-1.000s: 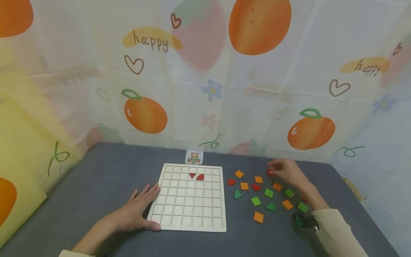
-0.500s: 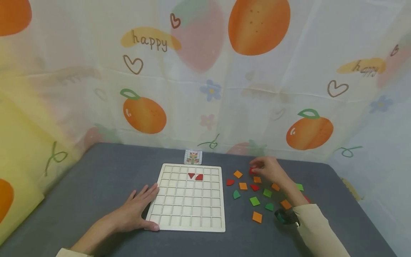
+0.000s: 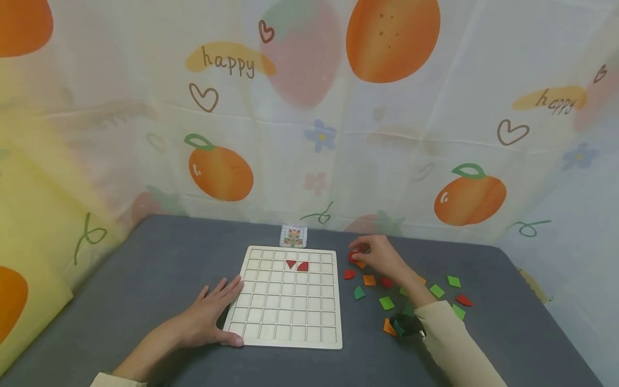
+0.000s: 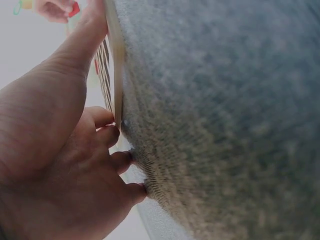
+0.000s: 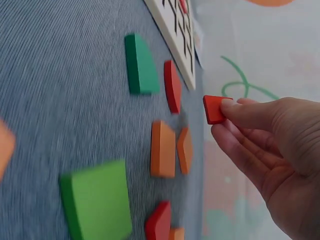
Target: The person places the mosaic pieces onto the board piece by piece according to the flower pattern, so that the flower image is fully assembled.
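Observation:
A white grid board lies on the grey table. In its upper rows sit a red triangle and a red quarter-round piece. My left hand rests at the board's left edge, fingers extended, the thumb near the lower left corner. My right hand is over the table right of the board, above the loose pieces. Between thumb and fingertips it pinches a red tile, held up off the cloth in the right wrist view. The tile's full outline is partly covered by the thumb.
Loose pieces lie right of the board: orange squares, green squares, a dark green rounded piece and red rounded pieces. A small pattern card lies behind the board. A printed curtain hangs behind the table.
My right hand has moved left toward the board, carrying the red tile. The left hand and the two red pieces on the board stay where they were.

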`<state>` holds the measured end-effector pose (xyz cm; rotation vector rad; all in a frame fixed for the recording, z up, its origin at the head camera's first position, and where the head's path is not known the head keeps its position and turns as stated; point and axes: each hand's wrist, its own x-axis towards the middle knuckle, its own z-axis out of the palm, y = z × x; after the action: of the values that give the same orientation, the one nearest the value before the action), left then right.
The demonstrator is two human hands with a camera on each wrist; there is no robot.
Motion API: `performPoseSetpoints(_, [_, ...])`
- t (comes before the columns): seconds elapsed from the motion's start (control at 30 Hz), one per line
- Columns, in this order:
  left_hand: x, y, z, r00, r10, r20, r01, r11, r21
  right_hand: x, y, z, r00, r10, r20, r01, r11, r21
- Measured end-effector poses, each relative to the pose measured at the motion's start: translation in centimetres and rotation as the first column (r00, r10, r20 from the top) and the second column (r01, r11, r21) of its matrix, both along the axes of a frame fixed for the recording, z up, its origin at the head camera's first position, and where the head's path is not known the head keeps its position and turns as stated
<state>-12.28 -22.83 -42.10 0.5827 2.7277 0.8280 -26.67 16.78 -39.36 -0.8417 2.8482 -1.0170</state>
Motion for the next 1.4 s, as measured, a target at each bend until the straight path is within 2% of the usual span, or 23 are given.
performPoseSetpoints(0.17, [0.0,0.0,0.1,1.0,-0.003,-0.009,0.003,1.0,-0.003,-0.1,-1.1,0.1,1.0,0.022,0.017,-0.022,0.999,-0.023])
performPoseSetpoints(0.5, [0.1,0.1,0.2,1.0,0.002,-0.011,-0.002,1.0,0.001,-0.5,-3.1,-1.0,1.0,0.024,0.007,-0.024,1.0,-0.017])
performPoseSetpoints(0.73, [0.1,0.2,0.1,1.0,0.001,-0.012,-0.001,1.0,0.011,-0.4,-5.0,-0.7,0.999,0.046,0.009,-0.046,0.999,-0.008])
performPoseSetpoints(1.03, [0.1,0.3,0.1,1.0,0.005,-0.01,-0.005,1.0,0.015,-0.4,-6.8,-1.1,0.999,0.034,0.009,-0.034,0.999,-0.008])
performPoseSetpoints(1.4, [0.2,0.1,0.2,1.0,-0.005,-0.019,0.005,1.0,-0.006,0.0,-9.5,-1.4,0.995,0.082,0.053,-0.078,0.994,-0.071])
